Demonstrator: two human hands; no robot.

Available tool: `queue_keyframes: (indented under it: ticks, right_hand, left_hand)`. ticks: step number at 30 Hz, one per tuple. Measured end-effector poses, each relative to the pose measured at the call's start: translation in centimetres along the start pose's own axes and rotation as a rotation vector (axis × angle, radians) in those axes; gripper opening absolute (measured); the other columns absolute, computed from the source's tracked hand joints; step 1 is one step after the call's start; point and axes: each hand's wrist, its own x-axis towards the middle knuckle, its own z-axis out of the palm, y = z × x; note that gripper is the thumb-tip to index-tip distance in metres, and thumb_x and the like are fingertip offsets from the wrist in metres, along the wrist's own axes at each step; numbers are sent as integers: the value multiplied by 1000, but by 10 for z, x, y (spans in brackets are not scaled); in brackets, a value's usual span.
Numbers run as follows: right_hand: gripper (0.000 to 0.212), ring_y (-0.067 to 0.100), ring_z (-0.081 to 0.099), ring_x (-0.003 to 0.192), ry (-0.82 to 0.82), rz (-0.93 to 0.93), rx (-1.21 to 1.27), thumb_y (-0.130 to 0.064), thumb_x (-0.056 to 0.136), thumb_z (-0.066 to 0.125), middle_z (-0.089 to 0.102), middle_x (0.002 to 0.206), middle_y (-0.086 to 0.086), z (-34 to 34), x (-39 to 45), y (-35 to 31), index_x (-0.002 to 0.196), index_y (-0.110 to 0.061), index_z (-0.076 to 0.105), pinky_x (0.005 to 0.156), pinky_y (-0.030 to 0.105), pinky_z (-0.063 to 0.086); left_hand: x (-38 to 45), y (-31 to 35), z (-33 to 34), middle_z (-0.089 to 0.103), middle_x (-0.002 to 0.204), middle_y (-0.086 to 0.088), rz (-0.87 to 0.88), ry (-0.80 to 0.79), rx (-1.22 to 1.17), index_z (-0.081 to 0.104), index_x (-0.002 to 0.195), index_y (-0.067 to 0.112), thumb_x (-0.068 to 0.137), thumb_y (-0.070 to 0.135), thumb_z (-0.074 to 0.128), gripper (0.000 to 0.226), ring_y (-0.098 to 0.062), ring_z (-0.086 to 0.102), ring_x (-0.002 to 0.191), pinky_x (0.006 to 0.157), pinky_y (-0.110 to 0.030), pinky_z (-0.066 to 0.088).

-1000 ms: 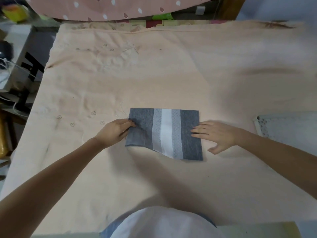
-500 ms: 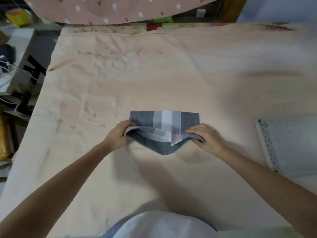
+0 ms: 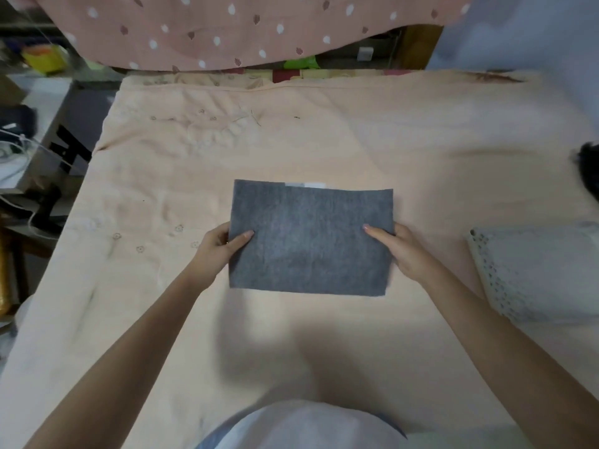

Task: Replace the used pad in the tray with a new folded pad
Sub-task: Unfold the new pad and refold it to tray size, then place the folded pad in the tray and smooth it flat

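pad: grey folded pad point(image 3: 309, 238) is lying flat on the peach sheet point(image 3: 324, 140), plain grey side up; a sliver of the white strip point(image 3: 306, 185) is peeking past the far edge, so the halves aren't lining up exactly.
left hand: left hand point(image 3: 220, 251) is pinching the pad's left edge, thumb on top and fingers tucked under, closed on the pad.
right hand: right hand point(image 3: 400, 251) is mirroring that on the right edge, also clamped on the pad.
why: gripping both short edges is likely keeping the fold taut and square while it's being pressed down or readied to lift.
tray: white perforated tray point(image 3: 531, 273) is sitting well apart at the right; I can't tell what's inside it.
vs earlier: half a second ago the near edge was mid-fold with stripes showing; now the fold is closed and stripes are hidden.
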Motion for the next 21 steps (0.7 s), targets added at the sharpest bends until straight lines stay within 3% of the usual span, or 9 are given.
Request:
queue_keyframes:
  ticks: [5,9,16,21]
  right_hand:
    - [41,21,66,105,-67,245,92,-31,83,69,69,115,5,5,-8,18,120,-14,62,87,38,52]
    - [40,23,62,110,-95,311,64,-17,86,67,66,120,6,12,-26,50,124,-11,56,95,42,48]
    - [23,15,63,100,157,131,-103,-22,95,56,65,111,-2,32,-45,76,118,-18,57,73,27,53]
    - [11,17,65,95,311,105,-54,-27,93,58,67,109,2,35,-58,86,102,-22,62,77,34,53]
  left_hand:
    - [-14,-15,7,73,95,-5,-267,-42,-148,66,99,11,87,23,65,17,-20,72,81,62,-29,57]
    - [-29,-45,12,66,111,-6,-435,-63,-88,56,116,11,86,20,67,33,-25,64,100,80,-40,55]
    - [-40,-59,18,65,108,-7,-310,45,-12,57,108,12,89,11,62,20,-26,63,97,77,-36,53]
    - [-50,-59,20,68,102,-8,-253,58,-63,60,103,7,88,15,64,17,-23,67,90,68,-28,54]
